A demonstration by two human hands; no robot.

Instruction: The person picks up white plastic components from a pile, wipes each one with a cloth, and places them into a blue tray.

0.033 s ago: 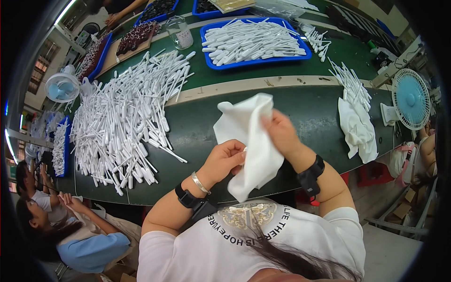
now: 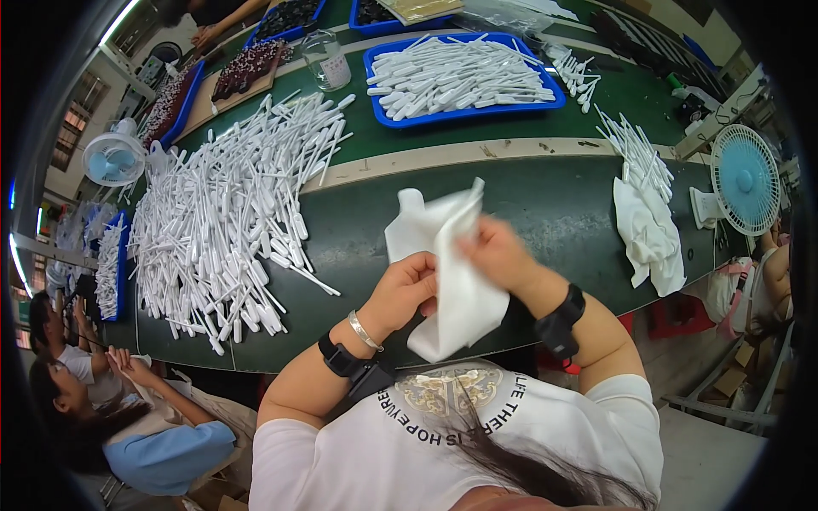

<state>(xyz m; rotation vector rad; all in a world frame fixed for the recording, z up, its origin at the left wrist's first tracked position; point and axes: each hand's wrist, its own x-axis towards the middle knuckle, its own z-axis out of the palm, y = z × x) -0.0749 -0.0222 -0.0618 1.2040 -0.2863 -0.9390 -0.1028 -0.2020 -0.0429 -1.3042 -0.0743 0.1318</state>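
A white cloth (image 2: 464,294) hangs in loose folds between my hands, above the near part of the green table. My right hand (image 2: 503,255), slightly blurred, is closed on the cloth's upper right side. My left hand (image 2: 405,294) is closed at the cloth's left edge, its thumb and fingers pressed together; the folds hide what it grips. Left of my hands lies a large heap of white plastic sticks (image 2: 221,213), each with a thin stem and a thicker end. More sticks fill a blue tray (image 2: 464,117) beyond the cloth.
To the right, a second white cloth (image 2: 648,234) lies below a small bunch of sticks (image 2: 635,153). Beside it stands a blue-bladed fan (image 2: 745,179); another fan (image 2: 115,159) is at the far left. A glass jar (image 2: 328,64) stands behind the heap. Co-workers sit at left.
My right hand has moved slightly left and down with the cloth, and the cloth's upper fold has shifted with it. The left hand stays nearly in place.
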